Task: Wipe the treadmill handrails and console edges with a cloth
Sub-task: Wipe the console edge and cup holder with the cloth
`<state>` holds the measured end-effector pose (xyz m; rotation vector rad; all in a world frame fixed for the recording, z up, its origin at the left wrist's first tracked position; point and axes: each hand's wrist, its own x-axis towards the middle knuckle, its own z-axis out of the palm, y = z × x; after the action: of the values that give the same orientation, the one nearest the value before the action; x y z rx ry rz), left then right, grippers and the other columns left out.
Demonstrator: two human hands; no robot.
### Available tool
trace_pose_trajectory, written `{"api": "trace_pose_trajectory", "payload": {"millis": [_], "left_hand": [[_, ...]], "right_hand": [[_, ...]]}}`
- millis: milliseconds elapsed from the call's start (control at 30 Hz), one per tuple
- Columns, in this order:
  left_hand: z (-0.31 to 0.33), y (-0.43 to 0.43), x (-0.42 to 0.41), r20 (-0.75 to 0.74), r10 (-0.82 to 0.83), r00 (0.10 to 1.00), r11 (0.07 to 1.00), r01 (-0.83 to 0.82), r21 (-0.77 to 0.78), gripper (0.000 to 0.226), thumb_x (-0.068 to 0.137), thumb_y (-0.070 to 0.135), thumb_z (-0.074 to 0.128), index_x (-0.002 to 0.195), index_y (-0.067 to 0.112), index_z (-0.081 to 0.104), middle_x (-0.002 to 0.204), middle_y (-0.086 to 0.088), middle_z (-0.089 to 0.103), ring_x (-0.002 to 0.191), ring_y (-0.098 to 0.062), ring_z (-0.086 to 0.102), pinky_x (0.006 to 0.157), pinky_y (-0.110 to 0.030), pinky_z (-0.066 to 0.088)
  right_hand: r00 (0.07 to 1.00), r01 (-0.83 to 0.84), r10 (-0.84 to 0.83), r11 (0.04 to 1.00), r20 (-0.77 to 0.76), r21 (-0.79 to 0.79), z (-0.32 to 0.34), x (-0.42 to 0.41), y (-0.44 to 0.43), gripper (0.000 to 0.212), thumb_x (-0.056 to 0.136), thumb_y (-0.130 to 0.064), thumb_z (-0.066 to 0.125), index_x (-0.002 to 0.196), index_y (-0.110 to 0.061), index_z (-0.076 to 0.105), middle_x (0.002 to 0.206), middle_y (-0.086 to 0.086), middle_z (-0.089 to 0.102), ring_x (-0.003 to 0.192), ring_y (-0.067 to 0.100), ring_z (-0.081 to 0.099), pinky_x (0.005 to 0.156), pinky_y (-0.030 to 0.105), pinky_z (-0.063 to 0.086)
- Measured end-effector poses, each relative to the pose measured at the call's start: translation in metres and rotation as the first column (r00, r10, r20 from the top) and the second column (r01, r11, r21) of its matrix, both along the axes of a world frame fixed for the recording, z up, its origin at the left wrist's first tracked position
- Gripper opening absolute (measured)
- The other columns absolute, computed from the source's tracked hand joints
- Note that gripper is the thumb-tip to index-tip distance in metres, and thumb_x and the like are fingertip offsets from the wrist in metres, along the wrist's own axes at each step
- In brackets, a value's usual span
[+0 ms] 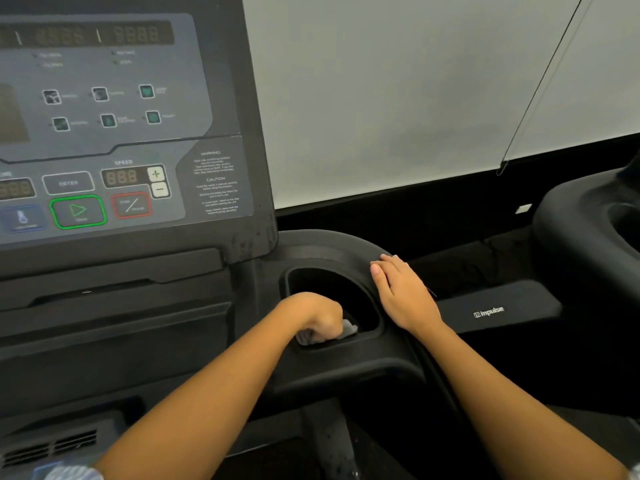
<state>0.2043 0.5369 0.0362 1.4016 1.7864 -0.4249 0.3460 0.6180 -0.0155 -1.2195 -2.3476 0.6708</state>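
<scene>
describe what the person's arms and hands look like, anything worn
Both forearms are bare. The left hand and right hand wear no gloves, and no rings show. At the bottom corners of the picture, a bit of pale patterned sleeve shows on each arm.

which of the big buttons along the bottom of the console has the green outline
The play-arrow start button, ringed in green. The stop button to its right is outlined red, and the button to its left is blue.

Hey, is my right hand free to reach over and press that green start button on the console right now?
Probably yes. The right hand lies open and empty on the cup holder rim, and nothing stands between it and the green start button. The left hand holds the cloth.
</scene>
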Motion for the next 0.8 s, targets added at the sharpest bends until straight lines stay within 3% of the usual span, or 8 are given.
{"api": "trace_pose_trajectory", "payload": {"millis": [200, 267, 367, 433, 500, 600, 700, 800], "left_hand": [[-0.007, 0.004, 0.015, 0.331, 0.190, 0.924, 0.976, -0.214, 0.037, 0.021, 0.073, 0.006, 0.048, 0.092, 0.004, 0.058, 0.085, -0.012, 0.048, 0.073, -0.024, 0.042, 0.067, -0.033, 0.035], [-0.007, 0.001, 0.017, 0.398, 0.249, 0.883, 0.960, -0.279, 0.017, 0.033, 0.080, 0.019, 0.049, 0.110, 0.011, 0.059, 0.097, -0.008, 0.052, 0.075, -0.017, 0.046, 0.071, -0.032, 0.038], [-0.013, -0.003, 0.011, 0.369, 0.245, 0.896, 0.968, -0.248, -0.042, 0.053, 0.087, 0.039, 0.044, 0.139, 0.027, 0.039, 0.141, 0.003, 0.041, 0.119, -0.017, 0.045, 0.098, -0.030, 0.034], [-0.016, -0.005, 0.007, 0.273, 0.226, 0.935, 0.974, -0.216, -0.067, 0.063, 0.083, 0.053, 0.044, 0.142, 0.032, 0.033, 0.149, 0.001, 0.031, 0.133, -0.024, 0.033, 0.106, -0.036, 0.028], [-0.017, -0.008, 0.004, 0.224, 0.243, 0.944, 0.970, -0.232, -0.072, 0.062, 0.081, 0.059, 0.042, 0.133, 0.027, 0.046, 0.138, -0.002, 0.046, 0.123, -0.024, 0.045, 0.101, -0.035, 0.036], [-0.006, -0.015, -0.001, 0.231, 0.251, 0.940, 0.965, -0.261, 0.012, 0.051, 0.084, 0.058, 0.036, 0.109, 0.020, 0.058, 0.103, -0.004, 0.061, 0.090, -0.021, 0.055, 0.080, -0.030, 0.044], [0.006, -0.029, -0.011, 0.289, 0.287, 0.913, 0.939, -0.328, 0.103, 0.069, 0.078, 0.065, 0.033, 0.128, 0.022, 0.050, 0.119, -0.011, 0.061, 0.107, -0.024, 0.057, 0.100, -0.037, 0.041], [0.025, -0.050, -0.015, 0.468, 0.351, 0.811, 0.863, -0.474, 0.174, 0.046, 0.094, 0.050, 0.033, 0.121, 0.023, 0.058, 0.122, -0.007, 0.063, 0.111, -0.019, 0.058, 0.105, -0.036, 0.037]], "right_hand": [[1.000, -0.011, 0.010, 0.998, 0.018, 0.061, 0.000, 0.000, -0.002, 0.042, 0.101, -0.034, 0.032, 0.132, -0.012, 0.051, 0.143, 0.005, 0.044, 0.139, 0.016, 0.028, 0.114, 0.027, 0.016], [1.000, -0.012, 0.012, 0.998, 0.010, 0.067, 0.000, 0.000, -0.002, 0.042, 0.101, -0.034, 0.033, 0.132, -0.013, 0.052, 0.143, 0.004, 0.045, 0.139, 0.015, 0.028, 0.113, 0.026, 0.016], [1.000, -0.009, 0.008, 0.999, 0.014, 0.053, -0.001, 0.000, -0.002, 0.043, 0.101, -0.036, 0.032, 0.132, -0.014, 0.052, 0.144, 0.004, 0.044, 0.140, 0.016, 0.027, 0.114, 0.030, 0.018], [1.000, -0.011, 0.010, 0.999, 0.021, 0.043, 0.000, 0.000, -0.002, 0.043, 0.101, -0.037, 0.032, 0.133, -0.015, 0.051, 0.145, 0.004, 0.043, 0.140, 0.017, 0.026, 0.116, 0.032, 0.018], [1.000, -0.017, 0.016, 0.999, 0.021, 0.041, 0.000, 0.001, -0.002, 0.043, 0.101, -0.037, 0.031, 0.133, -0.015, 0.050, 0.145, 0.004, 0.042, 0.140, 0.017, 0.026, 0.116, 0.033, 0.018], [0.999, -0.031, 0.030, 0.999, 0.015, 0.037, -0.002, 0.000, -0.001, 0.043, 0.101, -0.036, 0.032, 0.133, -0.014, 0.050, 0.145, 0.005, 0.042, 0.140, 0.017, 0.025, 0.117, 0.034, 0.017], [0.999, -0.042, 0.042, 0.998, -0.003, 0.040, -0.004, -0.001, 0.001, 0.042, 0.101, -0.034, 0.032, 0.132, -0.014, 0.052, 0.144, 0.006, 0.043, 0.140, 0.018, 0.026, 0.117, 0.036, 0.018], [0.999, -0.042, 0.042, 0.999, -0.029, 0.003, -0.006, -0.002, 0.004, 0.042, 0.101, -0.034, 0.031, 0.130, -0.013, 0.053, 0.143, 0.006, 0.044, 0.139, 0.019, 0.027, 0.117, 0.039, 0.018]]}}
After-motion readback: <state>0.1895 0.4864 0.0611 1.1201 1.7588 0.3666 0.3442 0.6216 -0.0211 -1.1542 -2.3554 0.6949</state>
